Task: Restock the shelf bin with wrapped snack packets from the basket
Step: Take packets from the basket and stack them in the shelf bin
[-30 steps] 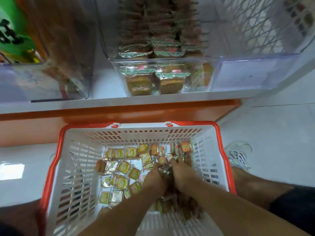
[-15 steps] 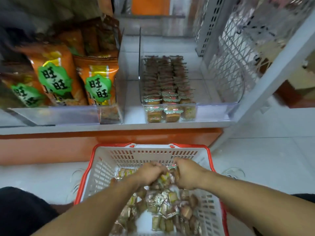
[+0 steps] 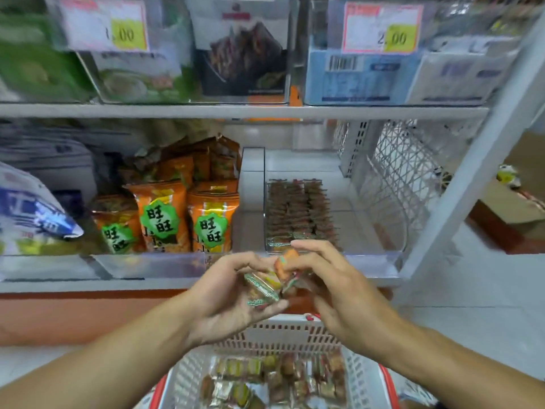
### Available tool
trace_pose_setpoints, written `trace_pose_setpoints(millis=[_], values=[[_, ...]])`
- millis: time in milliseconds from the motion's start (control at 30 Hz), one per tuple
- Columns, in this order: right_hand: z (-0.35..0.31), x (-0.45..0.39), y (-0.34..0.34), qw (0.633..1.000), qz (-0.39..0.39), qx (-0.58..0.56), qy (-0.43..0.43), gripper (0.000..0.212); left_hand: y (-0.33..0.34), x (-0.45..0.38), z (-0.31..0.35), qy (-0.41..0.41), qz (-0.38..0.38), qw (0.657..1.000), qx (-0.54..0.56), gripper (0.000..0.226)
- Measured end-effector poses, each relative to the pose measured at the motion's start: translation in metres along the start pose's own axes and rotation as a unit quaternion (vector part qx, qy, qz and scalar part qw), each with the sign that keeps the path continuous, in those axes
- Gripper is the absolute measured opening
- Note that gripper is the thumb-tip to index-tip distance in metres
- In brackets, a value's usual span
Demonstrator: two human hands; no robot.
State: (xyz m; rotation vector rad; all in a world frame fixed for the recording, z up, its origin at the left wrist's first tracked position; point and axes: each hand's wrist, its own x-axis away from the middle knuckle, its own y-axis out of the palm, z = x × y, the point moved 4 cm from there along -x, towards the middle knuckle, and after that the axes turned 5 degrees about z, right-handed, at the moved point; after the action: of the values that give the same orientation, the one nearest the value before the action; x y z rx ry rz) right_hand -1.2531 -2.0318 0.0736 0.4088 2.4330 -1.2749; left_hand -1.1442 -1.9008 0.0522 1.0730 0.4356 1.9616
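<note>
Lower shelf (image 3: 124, 286): clear bin (image 3: 365, 255) with rowed snack packets (image 3: 298, 214); orange bags (image 3: 160, 216) left of it.
Upper shelf (image 3: 236, 111): clear-fronted bins, price tags (image 3: 380, 25).
Floor (image 3: 472, 320): white basket (image 3: 283, 338) holding wrapped packets.

Basket (image 3: 295, 335) sits on the floor right below the bottom shelf, loose packets (image 3: 274, 376) inside. Both hands, left hand (image 3: 227, 299) and right hand (image 3: 327, 278), are side by side above it, in front of the shelf bin (image 3: 368, 258). Rows of packets (image 3: 298, 214) fill the bin's left part, snack bags (image 3: 188, 219) sit left of it.

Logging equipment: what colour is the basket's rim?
Red, on a white lattice basket; the rim shows in the head view.
</note>
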Motion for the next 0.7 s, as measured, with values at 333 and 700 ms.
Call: trace_pose_setpoints(millis=[333,700], values=[[-0.002,-0.011,-0.014,0.997,-0.006,-0.07,0.034,0.073,0.011,-0.011,0.007,0.03,0.028,0.999,0.022,0.025],[-0.018,-0.01,-0.011,0.992,0.054,-0.093,0.072,0.051,0.008,-0.013,-0.017,0.056,0.092,0.993,-0.055,0.029]])
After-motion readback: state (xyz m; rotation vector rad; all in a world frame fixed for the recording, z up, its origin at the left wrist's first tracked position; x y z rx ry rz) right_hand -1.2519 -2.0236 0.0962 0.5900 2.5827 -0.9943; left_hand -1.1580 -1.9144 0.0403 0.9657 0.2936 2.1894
